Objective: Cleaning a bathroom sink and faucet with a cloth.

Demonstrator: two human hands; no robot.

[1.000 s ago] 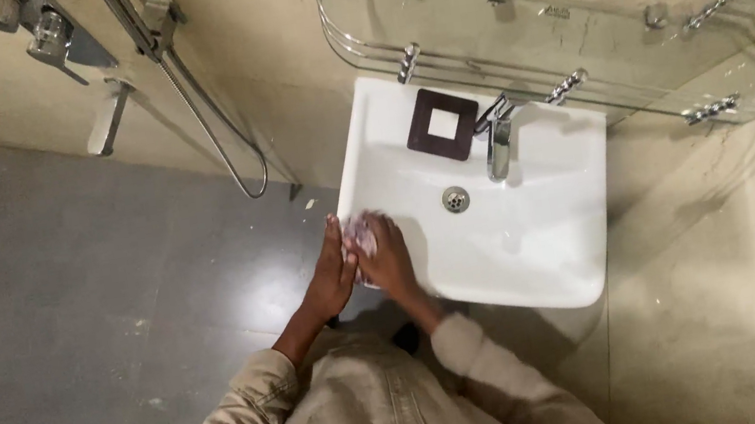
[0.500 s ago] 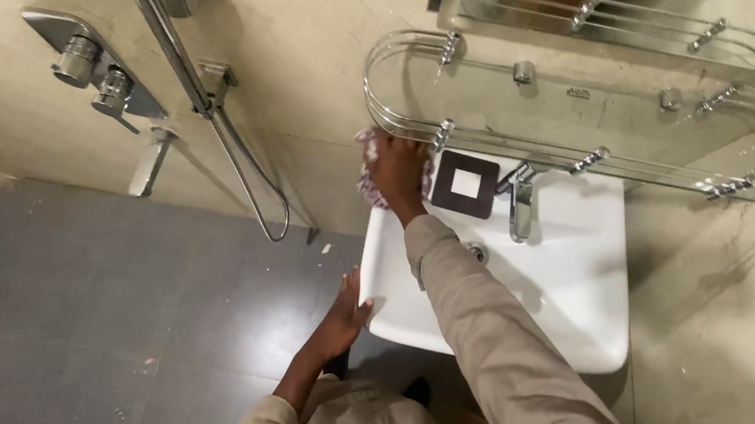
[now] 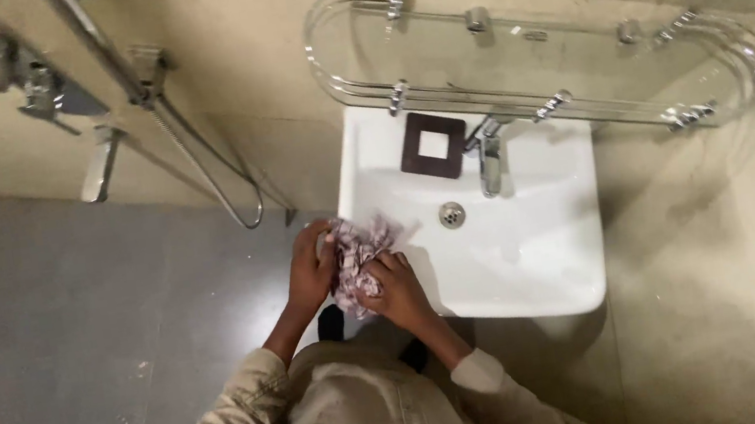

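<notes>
Both hands are clutching a crumpled pink-and-white patterned cloth (image 3: 357,262) at the front left corner of the white rectangular ceramic washbasin (image 3: 542,258). The left hand (image 3: 310,273) is gripping the cloth's left side, grip clenched on it; the right hand (image 3: 392,289) is grasping its lower right part, fingers curled in. On the basin's back ledge a dark brown square dish (image 3: 433,145) is sitting just left of the chrome tap (image 3: 489,155). A curved glass shelf with chrome rails (image 3: 532,52) is hanging above the basin.

no packages, labels, signs or screens were visible anywhere in this bathroom view, as far as could be told.
</notes>
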